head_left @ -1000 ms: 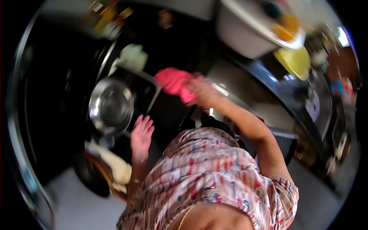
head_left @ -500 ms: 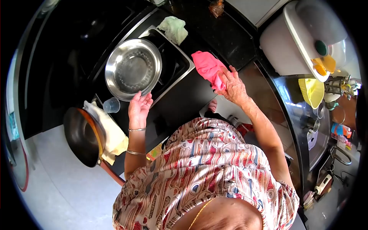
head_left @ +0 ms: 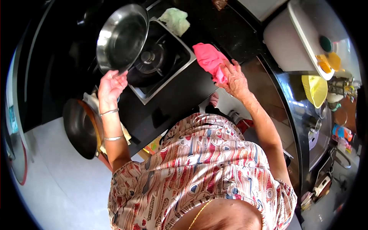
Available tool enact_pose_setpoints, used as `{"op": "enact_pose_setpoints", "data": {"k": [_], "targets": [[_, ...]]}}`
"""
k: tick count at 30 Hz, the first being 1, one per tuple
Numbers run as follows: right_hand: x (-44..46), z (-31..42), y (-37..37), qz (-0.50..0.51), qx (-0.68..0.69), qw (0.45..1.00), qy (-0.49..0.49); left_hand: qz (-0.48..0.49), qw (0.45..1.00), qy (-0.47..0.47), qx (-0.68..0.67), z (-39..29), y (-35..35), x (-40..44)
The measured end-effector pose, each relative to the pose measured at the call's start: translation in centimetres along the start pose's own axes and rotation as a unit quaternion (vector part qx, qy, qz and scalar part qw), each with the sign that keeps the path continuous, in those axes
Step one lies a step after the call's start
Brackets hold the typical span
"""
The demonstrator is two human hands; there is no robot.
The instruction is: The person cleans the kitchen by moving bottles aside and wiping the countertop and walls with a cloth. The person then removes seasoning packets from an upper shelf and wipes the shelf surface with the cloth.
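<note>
My left hand (head_left: 112, 86) grips the near rim of a shiny steel pan (head_left: 123, 38), fingers closed on its edge. The pan is raised and tilted, to the left of a gas burner (head_left: 147, 57) in the steel-edged stove (head_left: 168, 78). On the right, my right hand (head_left: 234, 81) is closed round the lower end of a bright pink cloth (head_left: 209, 57). That cloth lies bunched on the black counter beside the stove. A crumpled pale green cloth (head_left: 174, 21) rests behind the burner.
A dark frying pan (head_left: 79, 128) hangs at the left edge, with pale cloth beside it. At right stand a big white tub (head_left: 281, 48) and a yellow basket (head_left: 315, 90). A sink with utensils lies further right.
My left hand has taken hold of the steel pan's rim and lifted it left and away, uncovering the burner. My right hand stays on the pink cloth.
</note>
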State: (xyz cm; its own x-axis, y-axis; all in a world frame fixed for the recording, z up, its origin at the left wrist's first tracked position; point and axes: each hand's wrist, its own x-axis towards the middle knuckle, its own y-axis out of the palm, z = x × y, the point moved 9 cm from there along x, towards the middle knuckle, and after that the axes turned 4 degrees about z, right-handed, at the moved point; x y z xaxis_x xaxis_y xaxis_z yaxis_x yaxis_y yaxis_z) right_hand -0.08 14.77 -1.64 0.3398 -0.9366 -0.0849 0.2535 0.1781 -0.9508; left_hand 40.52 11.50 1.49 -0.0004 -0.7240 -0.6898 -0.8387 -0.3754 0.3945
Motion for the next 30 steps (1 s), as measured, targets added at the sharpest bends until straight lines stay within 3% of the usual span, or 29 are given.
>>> {"op": "enact_pose_setpoints", "data": {"k": [1, 4, 7, 14, 19, 24, 30], "targets": [[-0.1, 0.0, 0.0, -0.007, -0.001, 1.000, -0.008, -0.031, 0.999, -0.028, 0.028, 1.1, -0.8, 0.4], [-0.3, 0.2, -0.8, -0.028, 0.009, 0.999, -0.013, -0.006, 0.998, -0.069, 0.011, 4.4, -1.8, 1.7], [-0.1, 0.6, -0.7, -0.032, -0.006, 0.999, -0.007, -0.054, 0.995, -0.061, 0.059, 5.2, -2.7, 2.2], [-0.5, 0.1, -0.7, -0.009, -0.011, 1.000, 0.010, -0.004, 0.996, -0.004, 0.092, 3.7, -0.6, 4.1], [-0.6, 0.2, -0.6, -0.017, 0.012, 1.000, 0.005, 0.026, 0.992, 0.011, 0.123, 3.4, 4.3, 6.5], [-0.8, 0.2, -0.6, -0.026, 0.024, 0.999, 0.006, 0.149, 0.981, -0.044, 0.114, 6.1, 13.8, 9.8], [-0.9, 0.3, -0.7, -0.047, 0.038, 0.998, 0.002, 0.134, 0.980, -0.023, 0.148, 7.1, 20.7, 13.1]]}}
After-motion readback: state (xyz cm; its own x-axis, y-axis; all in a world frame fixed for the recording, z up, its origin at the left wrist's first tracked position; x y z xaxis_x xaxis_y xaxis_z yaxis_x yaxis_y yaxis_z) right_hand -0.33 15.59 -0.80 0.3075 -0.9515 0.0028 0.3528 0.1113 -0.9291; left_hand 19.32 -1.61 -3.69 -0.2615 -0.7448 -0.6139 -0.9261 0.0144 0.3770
